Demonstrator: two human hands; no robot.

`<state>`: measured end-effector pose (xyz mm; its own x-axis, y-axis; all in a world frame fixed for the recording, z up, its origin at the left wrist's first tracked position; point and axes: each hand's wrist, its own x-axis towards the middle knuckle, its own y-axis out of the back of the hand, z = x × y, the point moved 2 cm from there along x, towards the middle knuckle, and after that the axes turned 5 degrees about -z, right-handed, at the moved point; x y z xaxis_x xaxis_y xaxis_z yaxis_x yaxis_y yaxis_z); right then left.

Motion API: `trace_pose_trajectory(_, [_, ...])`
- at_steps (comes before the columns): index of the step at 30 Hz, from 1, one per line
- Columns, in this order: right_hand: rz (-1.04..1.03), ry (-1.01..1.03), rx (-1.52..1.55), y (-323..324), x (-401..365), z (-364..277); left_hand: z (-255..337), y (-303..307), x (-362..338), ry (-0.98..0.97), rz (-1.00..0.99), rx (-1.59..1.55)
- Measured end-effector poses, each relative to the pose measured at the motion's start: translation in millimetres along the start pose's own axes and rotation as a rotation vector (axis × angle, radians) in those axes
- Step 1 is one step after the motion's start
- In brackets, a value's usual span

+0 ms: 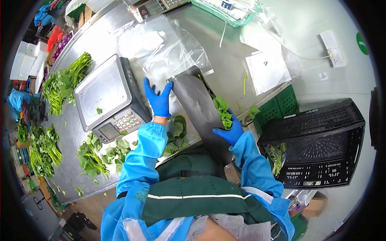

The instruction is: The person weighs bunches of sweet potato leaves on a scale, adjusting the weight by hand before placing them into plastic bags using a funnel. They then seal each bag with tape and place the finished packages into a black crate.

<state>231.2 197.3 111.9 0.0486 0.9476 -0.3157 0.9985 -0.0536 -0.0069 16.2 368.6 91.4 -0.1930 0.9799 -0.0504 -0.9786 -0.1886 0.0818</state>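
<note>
My left hand [158, 100], in a blue glove, is open with thumb and fingers spread, between the scale [103, 94] and a dark grey bin [197, 102]. The bin leans on the table's front edge, its smooth side facing up. My right hand [231, 131], also gloved in blue, grips the bin's right edge, thumb over the smooth side. Leafy greens [221, 108] show along that edge against the right fingers, which they partly hide. More loose leaves [175, 130] lie below my left hand, and clear plastic bags [177, 54] lie beyond it.
Bunches of greens [66, 82] lie left of the scale, with more leafy bunches [93, 156] near the front edge. A black crate [317, 148] stands at the right beside a green crate [279, 106]. A green basket [225, 12] and another scale [157, 8] stand at the back.
</note>
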Motion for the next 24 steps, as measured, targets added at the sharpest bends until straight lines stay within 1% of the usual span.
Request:
trace_pose_trajectory(1, [-0.002, 0.002, 0.024, -4, 4, -1, -15, -1, -5, -0.001, 0.002, 0.004])
trace_pose_trajectory(2, [-0.003, 0.006, 0.025, -8, 11, -1, -26, -7, -12, 0.046, -0.097, -0.059])
trace_pose_trajectory(3, [0.022, 0.003, 0.091, -12, 19, 0, -36, -15, -21, 0.093, -0.199, -0.123])
trace_pose_trajectory(4, [0.047, -0.003, 0.157, -16, 26, 0, -18, -25, -38, 0.232, -0.385, -0.255])
trace_pose_trajectory(5, [0.048, -0.002, 0.158, -21, 32, -2, 1, -32, -56, 0.371, -0.571, -0.386])
trace_pose_trajectory(7, [0.179, 0.087, 0.001, -25, 45, -9, -1, -33, -74, 0.370, -0.628, -0.375])
trace_pose_trajectory(8, [0.232, 0.111, -0.096, -25, 50, -3, 2, -32, -80, 0.406, -0.616, -0.522])
trace_pose_trajectory(9, [0.241, 0.108, -0.093, -26, 50, -1, 5, -31, -80, 0.411, -0.625, -0.519])
trace_pose_trajectory(11, [0.221, 0.130, -0.476, -28, 51, -4, 5, -24, -77, 0.472, -0.596, -0.500])
trace_pose_trajectory(12, [0.132, 0.137, -0.430, -25, 50, 0, -7, -18, -67, 0.555, -0.624, -0.402])
trace_pose_trajectory(13, [0.130, 0.139, -0.430, -24, 52, -2, -11, -12, -62, 0.554, -0.622, -0.402])
trace_pose_trajectory(15, [0.406, 0.003, 0.199, -15, 57, -4, -18, -3, -55, 0.582, -0.680, -0.365])
trace_pose_trajectory(16, [0.509, -0.054, 0.143, -10, 63, -6, -19, 1, -55, 0.601, -0.691, -0.310])
trace_pose_trajectory(17, [0.510, -0.053, 0.144, -3, 77, 9, -19, 2, -56, 0.601, -0.693, -0.309])
trace_pose_trajectory(18, [0.422, -0.009, -0.007, 4, 96, 34, -18, 3, -56, 0.579, -0.720, -0.286])
trace_pose_trajectory(19, [0.333, 0.032, -0.158, 4, 103, 38, -19, 4, -57, 0.561, -0.746, -0.264])
trace_pose_trajectory(20, [0.334, 0.031, -0.156, 6, 102, 44, -22, 7, -60, 0.561, -0.748, -0.262])
trace_pose_trajectory(22, [0.352, -0.046, -0.263, 6, 100, 52, -27, 13, -61, 0.536, -0.713, -0.209])
trace_pose_trajectory(23, [0.309, -0.064, -0.265, 5, 89, 56, -23, 15, -62, 0.531, -0.709, -0.211])
trace_pose_trajectory(24, [0.264, -0.085, -0.267, 3, 70, 62, -19, 21, -64, 0.543, -0.664, -0.055])
